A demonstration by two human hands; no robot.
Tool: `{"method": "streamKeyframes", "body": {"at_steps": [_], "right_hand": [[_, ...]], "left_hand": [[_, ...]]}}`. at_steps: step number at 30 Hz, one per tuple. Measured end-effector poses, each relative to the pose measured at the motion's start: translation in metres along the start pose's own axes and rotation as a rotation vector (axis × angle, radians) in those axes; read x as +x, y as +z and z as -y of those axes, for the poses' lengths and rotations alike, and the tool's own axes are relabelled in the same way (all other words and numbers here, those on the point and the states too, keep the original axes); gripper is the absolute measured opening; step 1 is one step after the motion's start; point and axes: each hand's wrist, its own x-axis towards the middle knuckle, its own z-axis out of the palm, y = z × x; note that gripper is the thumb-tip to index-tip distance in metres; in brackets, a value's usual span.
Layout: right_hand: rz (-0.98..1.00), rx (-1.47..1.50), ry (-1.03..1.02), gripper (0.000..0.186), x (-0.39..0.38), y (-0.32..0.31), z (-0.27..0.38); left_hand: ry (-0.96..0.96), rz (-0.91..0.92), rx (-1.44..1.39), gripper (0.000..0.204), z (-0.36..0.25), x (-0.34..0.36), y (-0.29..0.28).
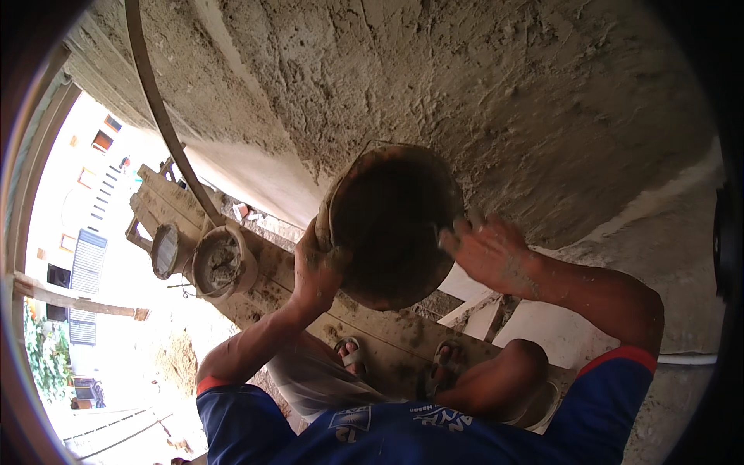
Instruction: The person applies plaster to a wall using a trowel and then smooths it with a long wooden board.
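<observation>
A dark, mortar-stained bucket (395, 232) is tipped with its mouth toward me, close against the rough plastered wall (496, 101). Its inside is in deep shadow, so what it holds cannot be made out. My left hand (316, 271) grips the bucket's left rim, thumb over the edge. On the opposite side my right hand (496, 252) has bent fingers at the right rim, the tips lapping over the bucket's mouth. Grey mortar smears the right hand and wrist.
Under my sandalled feet runs a wooden plank platform (387, 341). Left on it stand a bucket with grey mortar (221, 263) and another bucket (165, 252). A long strip (159, 108) rises past them along the wall. Beyond the platform's left edge lies a sand heap (178, 360) below.
</observation>
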Motion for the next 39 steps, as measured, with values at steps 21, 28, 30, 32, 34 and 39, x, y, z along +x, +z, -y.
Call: {"method": "streamKeyframes", "body": {"at_steps": [21,28,30,32,34,39], "right_hand": [[-0.129,0.753,-0.030,0.027,0.035,0.124,-0.006],[-0.073,0.974,0.116,0.033,0.042,0.064,-0.002],[-0.069,0.929,0.146,0.035,0.034,0.032,-0.014],[-0.025,0.871,0.170,0.039,0.025,-0.008,-0.025],[-0.026,0.843,0.159,0.038,0.021,-0.054,-0.030],[-0.058,0.674,0.119,0.037,-0.003,-0.145,-0.044]], "left_hand": [[0.077,0.003,0.302,0.052,-0.003,0.016,0.029],[-0.069,-0.040,-0.102,0.053,-0.024,0.016,0.003],[-0.073,-0.057,-0.163,0.055,-0.025,0.014,-0.010],[-0.098,-0.101,-0.218,0.055,-0.024,0.011,-0.021],[-0.086,-0.145,-0.206,0.054,-0.029,0.006,-0.034],[-0.128,-0.179,-0.185,0.056,-0.039,-0.005,-0.057]]}}
